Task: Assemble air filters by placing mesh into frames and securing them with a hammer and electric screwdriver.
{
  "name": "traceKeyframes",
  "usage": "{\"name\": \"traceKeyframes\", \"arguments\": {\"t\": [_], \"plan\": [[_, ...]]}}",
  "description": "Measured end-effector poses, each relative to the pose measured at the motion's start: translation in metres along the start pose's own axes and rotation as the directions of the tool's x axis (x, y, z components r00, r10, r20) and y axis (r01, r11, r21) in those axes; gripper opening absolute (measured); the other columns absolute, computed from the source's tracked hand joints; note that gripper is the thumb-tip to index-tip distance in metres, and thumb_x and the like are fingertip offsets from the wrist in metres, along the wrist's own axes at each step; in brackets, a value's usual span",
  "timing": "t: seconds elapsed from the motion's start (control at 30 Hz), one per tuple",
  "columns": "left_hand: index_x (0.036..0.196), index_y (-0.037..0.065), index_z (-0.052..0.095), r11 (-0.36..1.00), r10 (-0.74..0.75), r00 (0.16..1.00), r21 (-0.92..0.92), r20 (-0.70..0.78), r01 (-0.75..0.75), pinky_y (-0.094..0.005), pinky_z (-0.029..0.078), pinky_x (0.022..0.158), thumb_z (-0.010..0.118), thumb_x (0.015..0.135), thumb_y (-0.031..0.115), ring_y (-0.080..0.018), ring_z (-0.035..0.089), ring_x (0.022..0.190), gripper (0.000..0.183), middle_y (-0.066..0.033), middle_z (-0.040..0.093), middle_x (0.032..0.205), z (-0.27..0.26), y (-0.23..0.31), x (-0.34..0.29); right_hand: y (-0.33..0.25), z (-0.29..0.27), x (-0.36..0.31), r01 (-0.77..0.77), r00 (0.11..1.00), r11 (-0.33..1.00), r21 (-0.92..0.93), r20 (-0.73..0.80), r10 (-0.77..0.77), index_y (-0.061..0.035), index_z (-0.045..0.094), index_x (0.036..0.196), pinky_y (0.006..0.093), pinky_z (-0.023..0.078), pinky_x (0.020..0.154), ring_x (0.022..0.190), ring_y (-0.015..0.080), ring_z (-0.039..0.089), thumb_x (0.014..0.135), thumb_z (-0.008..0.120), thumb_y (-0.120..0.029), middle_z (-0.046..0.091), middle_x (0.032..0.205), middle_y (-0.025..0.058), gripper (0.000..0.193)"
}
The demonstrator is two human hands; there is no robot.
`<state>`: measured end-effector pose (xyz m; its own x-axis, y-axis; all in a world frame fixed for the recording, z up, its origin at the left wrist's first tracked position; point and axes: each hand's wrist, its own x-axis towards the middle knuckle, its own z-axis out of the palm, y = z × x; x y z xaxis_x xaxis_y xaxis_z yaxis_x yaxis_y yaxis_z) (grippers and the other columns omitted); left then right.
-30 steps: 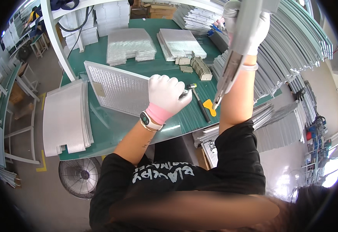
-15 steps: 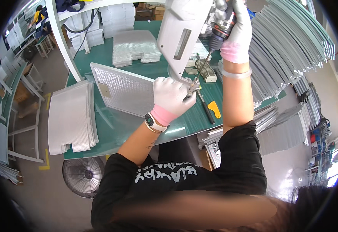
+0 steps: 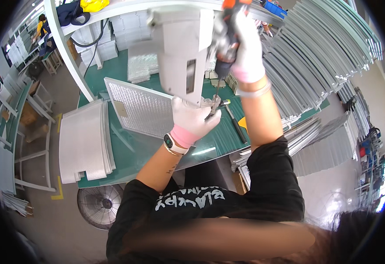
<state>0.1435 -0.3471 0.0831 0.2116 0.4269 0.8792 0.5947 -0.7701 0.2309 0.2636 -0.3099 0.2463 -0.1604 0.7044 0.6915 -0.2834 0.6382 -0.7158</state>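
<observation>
A power driver (image 3: 223, 67), gripped in my right hand (image 3: 248, 50) above the green counter (image 3: 133, 163), points down at a small metal piece (image 3: 215, 102) that my left hand (image 3: 191, 118) curls around, near a tilted silvery panel (image 3: 141, 110).

Noted black-and-orange power driver (image 3: 228, 55), motion-blurred, pointed downward with thin bit lowest. Just left of driver: pale grey slotted housing (image 3: 177, 61), likewise nose-down. Farther left and lower: pale-edged panel (image 3: 141, 108) with silver textured face, set askew. Cannot confirm contact with bit.
</observation>
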Motion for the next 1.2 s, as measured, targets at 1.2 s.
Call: {"name": "traceKeyframes", "arguments": {"t": [1.2], "plan": [[0.088, 0.015, 0.07, 0.999, -0.004, 0.995, 0.049, 0.096, -0.001, -0.0436, 0.04, 0.079, 0.072, 0.07, 0.035, -0.026, 0.058, 0.09, 0.027, -0.0048, 0.064, 0.097, -0.013, 0.002, -0.02, 0.015, 0.001, -0.004, 0.075, 0.98, 0.888, 0.454, -0.198, 0.019, -0.0066, 0.059, 0.119, 0.023, 0.052, 0.06, 0.075, 0.0098, 0.064, 0.094, 0.06, -0.031, 0.067, 0.097, 0.0039, 0.035]]}}
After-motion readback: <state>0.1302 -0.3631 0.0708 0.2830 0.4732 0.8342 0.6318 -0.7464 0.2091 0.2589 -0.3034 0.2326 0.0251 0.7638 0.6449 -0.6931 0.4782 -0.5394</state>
